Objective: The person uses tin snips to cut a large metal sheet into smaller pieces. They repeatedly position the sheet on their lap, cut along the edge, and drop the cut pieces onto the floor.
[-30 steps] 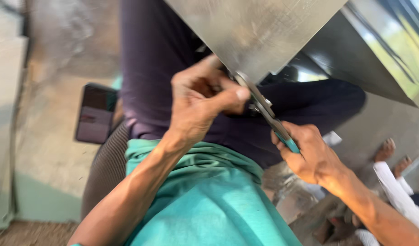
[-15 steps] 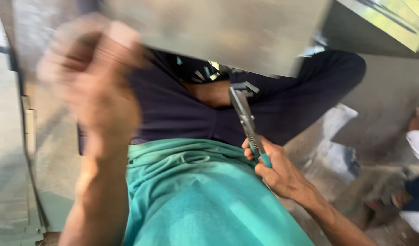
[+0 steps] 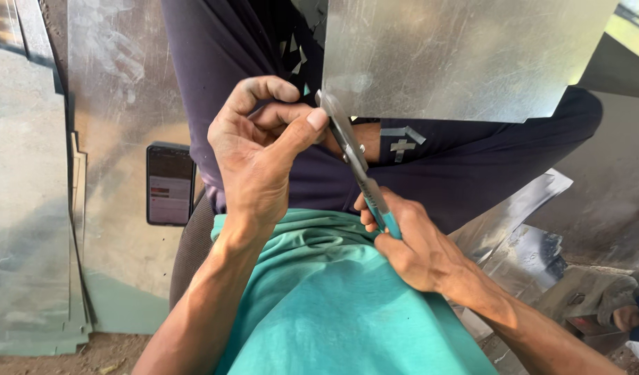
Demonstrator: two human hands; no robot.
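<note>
sheets of galvanised metal (image 3: 28, 208) lean stacked at the far left, and a dark phone (image 3: 169, 184) with a lit screen lies flat on another sheet beside the seated worker's thigh; at centre the left hand (image 3: 257, 156) is raised with its fingers curled and the thumb pressed toward the forefinger, apparently pinching a narrow offcut or the cut edge next to the blades, though exactly what it grips cannot be made out; just right of it a pair of tin snips (image 3: 358, 163) with teal handles runs up into the lower left corner of a large shiny metal sheet (image 3: 465, 55) held above the lap, the right hand (image 3: 410, 243) wrapped tightly round the handles low down, over a teal shirt (image 3: 333, 305); small metal scraps (image 3: 401, 139) lie on the dark trousers (image 3: 472, 173), and more bent sheet lies on the ground at right; the work appears to be mid-cut at the sheet's edge, and the next squeeze calls for keeping the blades on line while the left hand keeps the waste clear
</note>
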